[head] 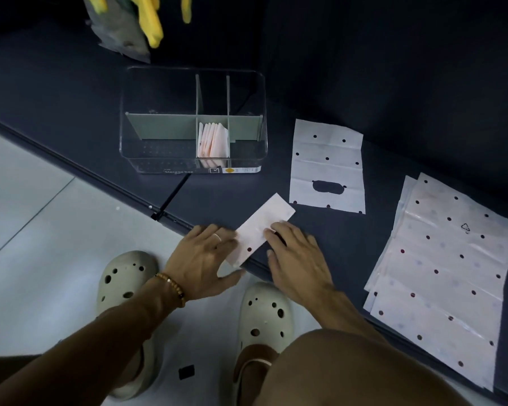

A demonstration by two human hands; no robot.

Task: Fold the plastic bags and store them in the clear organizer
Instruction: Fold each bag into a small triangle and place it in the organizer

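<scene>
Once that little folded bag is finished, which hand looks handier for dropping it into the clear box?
Probably the left hand. It lies flat on the folded bag on the side nearer the clear organizer, which sits up and to the left. The right hand would have to cross over.

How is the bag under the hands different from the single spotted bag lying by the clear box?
The bag under the hands is folded into a narrow strip; the single bag lies spread out, showing creases and its handle cutout. The strip sits at the table edge, angled; the single bag lies farther back, untouched. Both are pale with dark dots.
</scene>
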